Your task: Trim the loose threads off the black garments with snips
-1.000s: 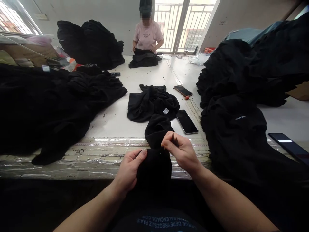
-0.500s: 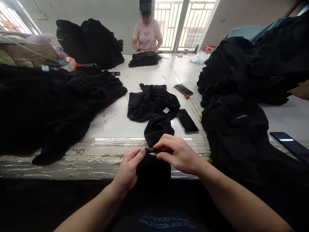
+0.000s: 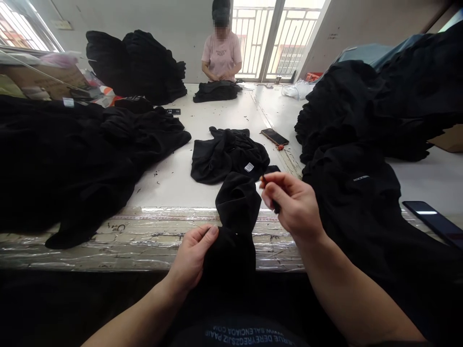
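Note:
A black garment [image 3: 231, 154] with a small white label lies on the white table, one part of it stretching down to the front edge. My left hand [image 3: 191, 255] pinches that part near the edge, thumb on top. My right hand [image 3: 292, 197] is raised to the right of the cloth, not touching it. Its fingers are closed round a small dark tool, probably the snips, mostly hidden in the palm. A bit of something dark shows at the fingertips.
Large black garment piles stand at left [image 3: 72, 164], back left [image 3: 137, 67] and right [image 3: 361, 115]. One phone [image 3: 275, 136] lies beyond my right hand, another phone [image 3: 434, 219] at far right. Across the table a person [image 3: 221, 55] handles black cloth [image 3: 217, 91].
My right hand has lifted away from the cloth, up and to the right, and now covers a phone. My left hand keeps its hold. The person opposite has brought their hands together.

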The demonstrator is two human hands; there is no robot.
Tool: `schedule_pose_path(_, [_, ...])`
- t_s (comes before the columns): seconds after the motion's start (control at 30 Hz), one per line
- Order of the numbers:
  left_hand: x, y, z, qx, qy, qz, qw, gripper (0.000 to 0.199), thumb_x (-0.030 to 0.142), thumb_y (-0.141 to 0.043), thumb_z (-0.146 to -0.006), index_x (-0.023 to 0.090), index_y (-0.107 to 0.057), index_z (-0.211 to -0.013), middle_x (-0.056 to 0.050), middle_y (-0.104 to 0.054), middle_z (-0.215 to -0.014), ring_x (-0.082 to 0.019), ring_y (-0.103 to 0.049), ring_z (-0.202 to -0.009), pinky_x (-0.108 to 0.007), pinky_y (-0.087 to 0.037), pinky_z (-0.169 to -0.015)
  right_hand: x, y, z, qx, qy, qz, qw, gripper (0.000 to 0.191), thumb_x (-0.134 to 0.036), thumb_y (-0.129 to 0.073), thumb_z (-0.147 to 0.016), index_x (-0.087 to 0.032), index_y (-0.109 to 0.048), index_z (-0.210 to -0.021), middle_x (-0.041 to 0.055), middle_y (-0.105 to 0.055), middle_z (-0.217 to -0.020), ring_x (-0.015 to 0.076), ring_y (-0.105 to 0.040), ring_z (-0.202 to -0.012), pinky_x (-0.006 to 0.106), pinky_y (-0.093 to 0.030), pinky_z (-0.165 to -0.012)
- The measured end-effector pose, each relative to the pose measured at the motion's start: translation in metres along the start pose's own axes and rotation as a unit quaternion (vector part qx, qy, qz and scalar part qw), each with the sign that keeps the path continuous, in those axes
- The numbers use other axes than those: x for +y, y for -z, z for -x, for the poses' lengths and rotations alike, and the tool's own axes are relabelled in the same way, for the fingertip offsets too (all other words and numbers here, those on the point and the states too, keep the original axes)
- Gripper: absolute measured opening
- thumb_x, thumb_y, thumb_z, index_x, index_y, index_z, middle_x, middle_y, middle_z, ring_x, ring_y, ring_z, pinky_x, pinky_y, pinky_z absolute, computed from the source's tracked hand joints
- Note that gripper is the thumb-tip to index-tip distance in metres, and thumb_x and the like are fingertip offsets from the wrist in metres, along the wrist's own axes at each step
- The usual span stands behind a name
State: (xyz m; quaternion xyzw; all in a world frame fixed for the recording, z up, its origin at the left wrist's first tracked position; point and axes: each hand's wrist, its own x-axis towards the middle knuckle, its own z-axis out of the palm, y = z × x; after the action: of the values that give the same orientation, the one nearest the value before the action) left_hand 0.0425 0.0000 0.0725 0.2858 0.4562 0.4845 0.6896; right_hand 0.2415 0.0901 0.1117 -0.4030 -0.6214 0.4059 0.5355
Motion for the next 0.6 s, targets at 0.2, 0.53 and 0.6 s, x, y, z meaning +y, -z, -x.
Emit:
schedule_pose_path(0.2, [-0.007, 0.004, 0.002, -0.007, -0.105, -0.309, 0.945, 0.015, 0.032, -0.071, -0.074, 0.021, -0.071, -0.084, -0.004, -0.07, -0.081, -0.018, -0.063, -0.076, -0.025, -0.047, -0.072, 0.064, -0.008, -0.071, 0.011, 0.01, 0.228, 0.974, 0.04, -0.025, -0.076, -0.062, -0.018, -0.064, -0.099, 0.0047, -0.064, -0.097, 0.009, -0.053, -0.059, 0.025, -0.048, -0.061])
schedule_pose_path(0.53, [0.12, 0.031, 0.006, 0.159, -0.51, -0.412, 0.738, 0.011, 0.014, -0.066, -0.077, 0.021, -0.07, -0.083, 0.001, -0.065, -0.081, -0.013, -0.059, -0.073, -0.023, -0.046, -0.066, 0.049, 0.029, -0.124, 0.142, 0.008, 0.147, 0.979, 0.013, -0.026, -0.053, -0.08, -0.015, -0.058, -0.085, 0.0, -0.057, -0.064, 0.011, -0.052, -0.053, 0.025, -0.044, -0.051])
schedule_pose_path(0.6, [0.112, 0.02, 0.002, 0.1, -0.501, -0.425, 0.747, 0.014, 0.012, -0.062, -0.079, 0.021, -0.07, -0.086, 0.0, -0.065, -0.081, -0.013, -0.06, -0.074, -0.023, -0.047, -0.067, 0.047, 0.042, -0.128, 0.163, -0.013, 0.127, 0.978, 0.01, -0.021, -0.056, -0.076, -0.015, -0.058, -0.083, -0.0019, -0.053, -0.058, 0.0099, -0.048, -0.046, 0.024, -0.04, -0.044])
